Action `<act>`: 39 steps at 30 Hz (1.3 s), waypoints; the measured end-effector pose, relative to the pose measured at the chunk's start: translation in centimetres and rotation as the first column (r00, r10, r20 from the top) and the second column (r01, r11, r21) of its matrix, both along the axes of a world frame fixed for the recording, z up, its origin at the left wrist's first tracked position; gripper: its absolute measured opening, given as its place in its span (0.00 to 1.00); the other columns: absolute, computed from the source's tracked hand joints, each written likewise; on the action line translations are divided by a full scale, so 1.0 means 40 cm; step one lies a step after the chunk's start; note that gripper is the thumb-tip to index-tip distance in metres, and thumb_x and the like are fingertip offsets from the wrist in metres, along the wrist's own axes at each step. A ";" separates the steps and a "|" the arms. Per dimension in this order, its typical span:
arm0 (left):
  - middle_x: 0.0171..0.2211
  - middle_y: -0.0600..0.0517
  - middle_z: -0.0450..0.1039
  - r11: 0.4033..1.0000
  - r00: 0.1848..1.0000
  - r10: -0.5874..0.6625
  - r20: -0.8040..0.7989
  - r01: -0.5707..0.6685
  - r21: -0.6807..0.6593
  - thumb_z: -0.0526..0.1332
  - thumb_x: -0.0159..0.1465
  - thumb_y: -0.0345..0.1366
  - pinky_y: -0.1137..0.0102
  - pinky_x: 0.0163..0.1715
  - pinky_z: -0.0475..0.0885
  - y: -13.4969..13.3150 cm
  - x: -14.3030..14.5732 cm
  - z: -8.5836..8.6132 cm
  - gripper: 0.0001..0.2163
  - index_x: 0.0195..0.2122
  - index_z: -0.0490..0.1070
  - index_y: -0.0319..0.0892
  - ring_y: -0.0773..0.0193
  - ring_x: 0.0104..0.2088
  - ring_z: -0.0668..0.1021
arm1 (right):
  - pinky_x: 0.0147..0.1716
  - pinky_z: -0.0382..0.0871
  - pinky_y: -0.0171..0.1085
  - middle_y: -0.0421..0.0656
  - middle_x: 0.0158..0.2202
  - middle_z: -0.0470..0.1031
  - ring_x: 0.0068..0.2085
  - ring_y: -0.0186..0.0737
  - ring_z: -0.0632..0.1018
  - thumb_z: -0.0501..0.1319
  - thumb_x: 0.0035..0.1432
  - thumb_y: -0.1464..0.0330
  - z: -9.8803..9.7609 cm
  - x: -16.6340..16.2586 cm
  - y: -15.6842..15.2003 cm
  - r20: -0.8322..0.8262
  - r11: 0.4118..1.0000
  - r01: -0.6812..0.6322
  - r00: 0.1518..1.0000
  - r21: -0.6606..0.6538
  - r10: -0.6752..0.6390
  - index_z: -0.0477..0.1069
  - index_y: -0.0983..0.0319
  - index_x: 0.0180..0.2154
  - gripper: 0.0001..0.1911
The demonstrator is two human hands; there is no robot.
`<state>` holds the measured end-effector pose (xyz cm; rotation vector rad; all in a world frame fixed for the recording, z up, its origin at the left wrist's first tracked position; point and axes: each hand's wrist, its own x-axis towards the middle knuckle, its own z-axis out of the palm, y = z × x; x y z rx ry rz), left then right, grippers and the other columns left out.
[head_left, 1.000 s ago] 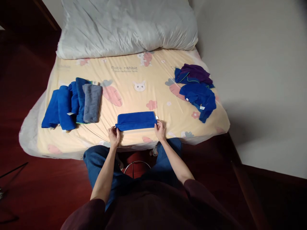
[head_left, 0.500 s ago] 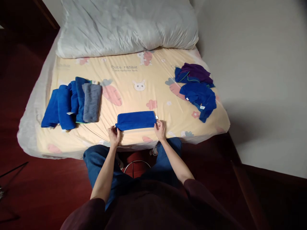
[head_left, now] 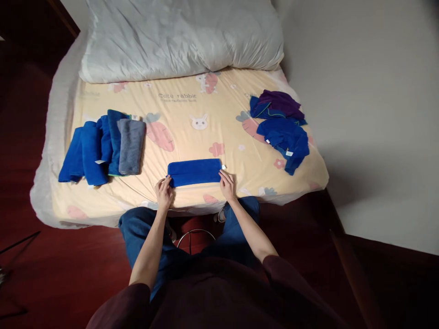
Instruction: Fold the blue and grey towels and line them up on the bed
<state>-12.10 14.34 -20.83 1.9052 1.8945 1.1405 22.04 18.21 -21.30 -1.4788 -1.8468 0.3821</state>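
A blue towel (head_left: pixel 195 172), folded into a long flat strip, lies across the bed near its front edge. At its left end, my left hand (head_left: pixel 164 193) has fingers closed on the front corner. My right hand (head_left: pixel 227 184) grips the opposite end with thumb and fingers, just below a small white tag. Parts of both ends are hidden under my fingertips.
Several rolled blue towels (head_left: pixel 92 153) and a grey one (head_left: pixel 131 147) lie on the left of the bed (head_left: pixel 192 141). Crumpled blue cloths (head_left: pixel 286 139) and a purple one (head_left: pixel 281 103) are at the right. A white quilt (head_left: pixel 185 39) lies behind, a wall (head_left: pixel 370 114) rises right.
The towel's front fold has been laid down and now looks flatter. My fingers have shifted slightly up and over its ends, the left ones now resting over the corner.
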 end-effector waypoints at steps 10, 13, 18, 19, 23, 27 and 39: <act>0.63 0.46 0.69 0.995 0.998 -0.003 -0.067 -0.003 -0.097 0.60 0.59 0.33 0.50 0.64 0.57 0.006 0.014 0.032 0.28 0.63 0.67 0.44 0.45 0.62 0.67 | 0.63 0.64 0.51 0.47 0.65 0.69 0.62 0.50 0.71 0.56 0.58 0.75 0.008 0.005 -0.003 0.085 0.999 -0.032 0.996 -0.023 0.034 0.68 0.62 0.63 0.30; 0.62 0.46 0.71 0.998 0.999 0.001 -0.036 -0.003 -0.070 0.58 0.63 0.34 0.51 0.64 0.58 0.010 0.010 0.029 0.24 0.61 0.68 0.44 0.47 0.61 0.68 | 0.63 0.65 0.51 0.46 0.65 0.69 0.62 0.48 0.71 0.54 0.62 0.75 0.010 0.005 0.000 0.076 0.999 -0.029 0.997 -0.025 0.031 0.70 0.60 0.61 0.27; 0.58 0.43 0.73 0.999 0.999 0.006 0.033 -0.005 -0.041 0.54 0.67 0.33 0.51 0.63 0.60 0.015 0.001 0.018 0.19 0.58 0.70 0.42 0.50 0.59 0.69 | 0.64 0.65 0.49 0.46 0.62 0.72 0.63 0.44 0.71 0.50 0.65 0.76 0.020 0.006 0.000 -0.023 0.999 -0.042 0.999 0.001 0.042 0.71 0.59 0.59 0.25; 0.57 0.42 0.73 0.999 0.999 0.012 0.047 -0.010 -0.044 0.53 0.68 0.33 0.52 0.63 0.61 0.015 -0.001 0.015 0.18 0.58 0.70 0.42 0.50 0.59 0.69 | 0.63 0.65 0.49 0.46 0.60 0.74 0.62 0.44 0.71 0.50 0.65 0.75 0.020 0.006 -0.001 -0.050 1.000 -0.031 0.998 0.004 0.031 0.71 0.59 0.59 0.24; 0.51 0.40 0.73 0.997 0.991 0.067 0.112 -0.061 -0.057 0.53 0.71 0.39 0.55 0.60 0.65 0.012 -0.007 -0.003 0.16 0.56 0.70 0.40 0.50 0.57 0.70 | 0.58 0.70 0.49 0.51 0.49 0.79 0.55 0.48 0.75 0.53 0.67 0.68 0.002 0.007 0.000 -0.113 0.998 0.069 0.991 -0.014 -0.070 0.74 0.61 0.52 0.16; 0.47 0.40 0.70 0.983 0.970 0.178 0.165 -0.168 -0.070 0.51 0.72 0.44 0.57 0.54 0.69 0.005 -0.010 -0.029 0.18 0.56 0.68 0.39 0.52 0.51 0.72 | 0.51 0.74 0.49 0.52 0.40 0.79 0.46 0.50 0.78 0.54 0.69 0.59 -0.029 0.007 -0.001 -0.133 0.983 0.146 0.978 -0.107 -0.160 0.73 0.62 0.45 0.16; 0.42 0.43 0.69 0.968 0.957 0.246 0.156 -0.233 -0.098 0.49 0.73 0.45 0.58 0.52 0.69 0.000 -0.004 -0.029 0.20 0.59 0.67 0.39 0.54 0.47 0.74 | 0.36 0.75 0.38 0.40 0.29 0.72 0.31 0.40 0.76 0.54 0.69 0.57 -0.041 0.001 -0.004 -0.251 0.977 0.138 0.952 -0.163 -0.176 0.63 0.61 0.53 0.18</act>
